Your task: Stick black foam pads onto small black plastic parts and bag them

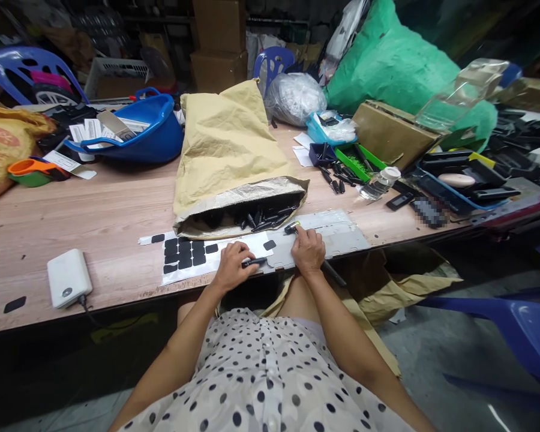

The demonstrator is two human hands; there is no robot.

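My left hand [236, 265] is closed on a slim black pen-shaped part [255, 261], holding it down near the table's front edge. My right hand [308, 249] grips what looks like a small hammer; its head [292, 227] with a yellowish end shows past my fingers, and its dark handle [334, 273] sticks out below my wrist. Under both hands lies a grey board [342, 235]. A white sheet with black rounded stickers [185, 253] is left of my left hand. Just beyond, a tan paper sack [231, 141] lies with its mouth facing me, showing several black pen-shaped parts [267, 217].
At left are a white power bank [69, 278] with a cable and a blue basin [135, 135] of papers. To the right stand a green tray [359, 161], a clear bottle [380, 183], a cardboard box [393, 133] and a tray of black items [465, 180].
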